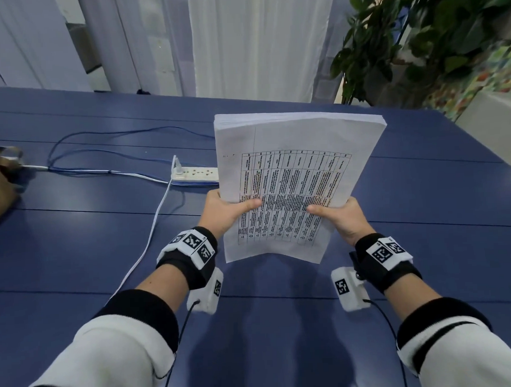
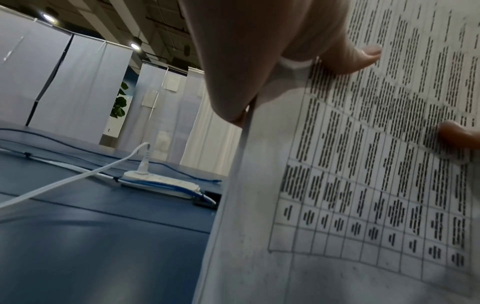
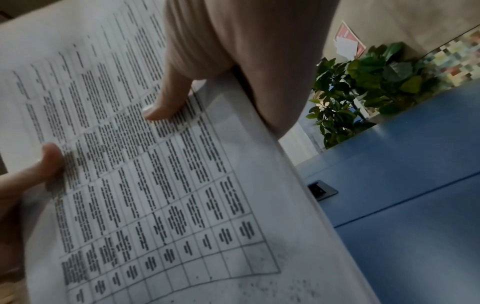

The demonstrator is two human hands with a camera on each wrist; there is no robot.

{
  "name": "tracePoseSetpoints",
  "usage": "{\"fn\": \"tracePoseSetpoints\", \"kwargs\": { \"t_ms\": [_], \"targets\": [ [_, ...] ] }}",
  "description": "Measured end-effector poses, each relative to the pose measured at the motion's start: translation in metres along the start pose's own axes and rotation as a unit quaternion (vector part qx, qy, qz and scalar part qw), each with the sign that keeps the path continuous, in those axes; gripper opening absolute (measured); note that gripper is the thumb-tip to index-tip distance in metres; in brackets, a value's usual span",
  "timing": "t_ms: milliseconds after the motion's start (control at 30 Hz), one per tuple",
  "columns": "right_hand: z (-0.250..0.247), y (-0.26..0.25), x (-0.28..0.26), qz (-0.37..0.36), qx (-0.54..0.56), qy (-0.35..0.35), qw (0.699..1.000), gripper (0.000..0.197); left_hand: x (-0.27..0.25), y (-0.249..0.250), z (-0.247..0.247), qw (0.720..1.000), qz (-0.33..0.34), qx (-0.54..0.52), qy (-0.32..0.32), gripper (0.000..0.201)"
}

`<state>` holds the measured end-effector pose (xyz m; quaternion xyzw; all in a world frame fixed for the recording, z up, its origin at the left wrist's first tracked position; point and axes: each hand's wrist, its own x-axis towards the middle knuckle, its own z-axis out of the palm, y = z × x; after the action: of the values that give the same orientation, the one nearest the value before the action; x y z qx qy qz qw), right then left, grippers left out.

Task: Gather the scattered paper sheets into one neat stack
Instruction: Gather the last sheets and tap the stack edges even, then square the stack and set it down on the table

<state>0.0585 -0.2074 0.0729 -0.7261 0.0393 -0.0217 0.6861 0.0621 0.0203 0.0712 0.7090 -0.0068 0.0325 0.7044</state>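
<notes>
A thick stack of white paper sheets (image 1: 288, 174) with a printed table on top is held tilted above the blue table (image 1: 91, 245). My left hand (image 1: 229, 211) grips its left edge, thumb on the top sheet and the other fingers hidden behind. My right hand (image 1: 339, 216) grips the right edge the same way. In the left wrist view the stack (image 2: 350, 185) fills the right side, with my left thumb (image 2: 358, 59) pressing on the print. In the right wrist view the stack (image 3: 155, 185) fills the left, with my right thumb (image 3: 168, 102) on it.
A white power strip (image 1: 194, 173) with a plugged white cable (image 1: 151, 234) and blue cables (image 1: 103, 169) lies left of the stack. A brown object (image 1: 0, 185) sits at the table's left edge. Potted plants (image 1: 411, 34) stand beyond the far right corner. A small table socket (image 3: 322, 190) lies below the stack.
</notes>
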Motion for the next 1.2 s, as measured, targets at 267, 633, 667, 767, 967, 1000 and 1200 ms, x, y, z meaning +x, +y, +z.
{"fn": "tracePoseSetpoints", "kwargs": {
  "t_ms": [267, 633, 667, 767, 967, 1000, 1200],
  "targets": [
    [-0.003, 0.007, 0.014, 0.01, -0.044, 0.022, 0.999, 0.041, 0.006, -0.006, 0.003, 1.0, -0.018, -0.002, 0.013, 0.027],
    [-0.016, 0.04, 0.015, 0.227, -0.202, -0.008, 0.953, 0.089, 0.022, -0.052, 0.002, 0.96, -0.231, 0.152, -0.05, 0.08],
    [-0.016, 0.048, 0.015, 0.254, -0.219, -0.011, 0.942, 0.09, 0.021, -0.06, 0.003, 0.952, -0.251, 0.166, -0.056, 0.078],
    [-0.012, 0.065, 0.012, 0.304, -0.255, -0.025, 0.918, 0.073, 0.018, -0.082, 0.006, 0.935, -0.297, 0.184, -0.064, 0.074],
    [-0.009, 0.077, 0.02, 0.337, -0.303, -0.024, 0.891, 0.081, 0.021, -0.104, 0.007, 0.921, -0.369, 0.12, -0.041, 0.056],
    [-0.009, 0.076, 0.023, 0.341, -0.303, -0.021, 0.889, 0.083, 0.021, -0.102, 0.008, 0.921, -0.372, 0.111, -0.039, 0.049],
    [-0.009, 0.077, 0.034, 0.35, -0.317, 0.005, 0.881, 0.084, 0.033, -0.1, 0.016, 0.926, -0.34, 0.16, -0.027, 0.033]
  ]
}}
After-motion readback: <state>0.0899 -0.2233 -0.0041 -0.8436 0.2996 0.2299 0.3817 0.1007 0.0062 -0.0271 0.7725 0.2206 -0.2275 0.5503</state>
